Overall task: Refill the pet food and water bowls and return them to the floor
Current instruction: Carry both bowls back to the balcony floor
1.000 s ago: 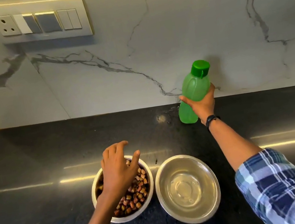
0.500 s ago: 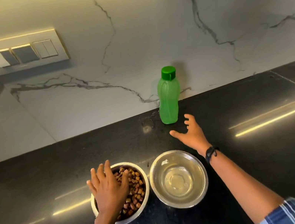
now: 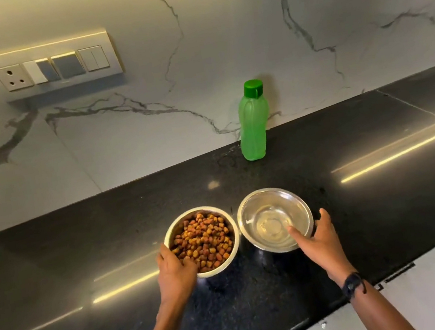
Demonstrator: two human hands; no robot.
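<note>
- Bowls: the food bowl (image 3: pixel 175 228) and the water bowl (image 3: pixel 252 210) stand side by side towards the front of the dark surface (image 3: pixel 82 259), rims almost touching
- The food bowl is heaped with brown kibble (image 3: pixel 203 239) and the water bowl shows clear water in its bottom, so I judge both refills done
- My left hand (image 3: pixel 175 275) grips the food bowl at its near rim, thumb over the edge onto the kibble, fingers down the outside
- My right hand (image 3: pixel 320 242) holds the water bowl likewise, thumb inside the rim, fingers curled round the right wall
- Step in hand, as I read it: taking hold of both to carry them to the floor
- The lift calls for keeping both level; a one-handed rim grip could let the water slop or the kibble spill
- The green bottle (image 3: pixel 253 124) stands capped and upright against the marble wall (image 3: pixel 145 119), well apart behind the water bowl
- The surface ends close to my wrists, and it lies open to left and right of the bowls
- The floor is barely in view, so I cannot tell where the bowls will land
</note>
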